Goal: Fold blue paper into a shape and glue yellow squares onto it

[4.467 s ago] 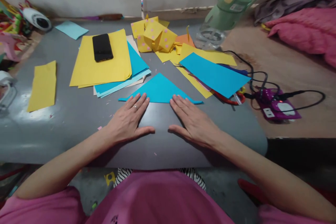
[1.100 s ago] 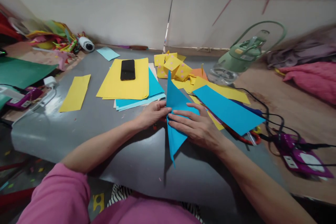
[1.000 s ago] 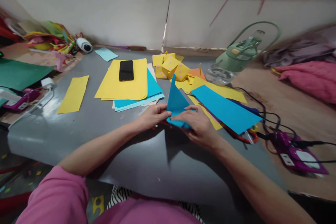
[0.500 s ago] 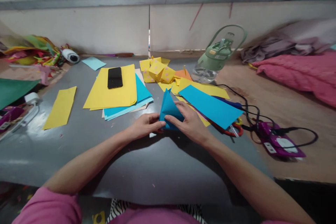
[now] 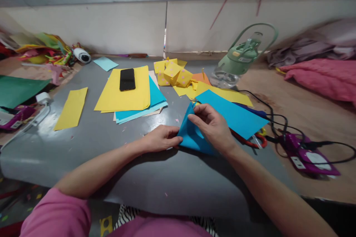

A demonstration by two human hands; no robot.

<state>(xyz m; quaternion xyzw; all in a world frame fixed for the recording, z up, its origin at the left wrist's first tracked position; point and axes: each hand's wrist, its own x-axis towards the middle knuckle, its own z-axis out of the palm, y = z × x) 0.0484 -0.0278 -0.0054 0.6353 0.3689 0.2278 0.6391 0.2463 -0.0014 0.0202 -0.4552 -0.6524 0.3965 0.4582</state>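
two hands (image 5: 161, 137) (image 5: 215, 127) — on folded blue paper (image 5: 192, 137)

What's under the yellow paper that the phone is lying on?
Peeking out from under the yellow paper are blue paper, light-blue paper and a cream sheet. Anything fully covered beneath it can't be seen.

The folded sheet (image 5: 191, 139) is plain blue; the flat sheet (image 5: 232, 114) matches it. The desk (image 5: 125, 185) is grey. The paper stack (image 5: 122, 100) is yellow on top, blue, pale blue and cream below. The phone (image 5: 127, 79) is black. The paper model (image 5: 172, 73) is yellow with pink dots. The bottle (image 5: 236, 61) is pale green above a clear base. The sleeve (image 5: 58, 213) is pink; the lower garment (image 5: 125, 216) carries black-and-white stripes.
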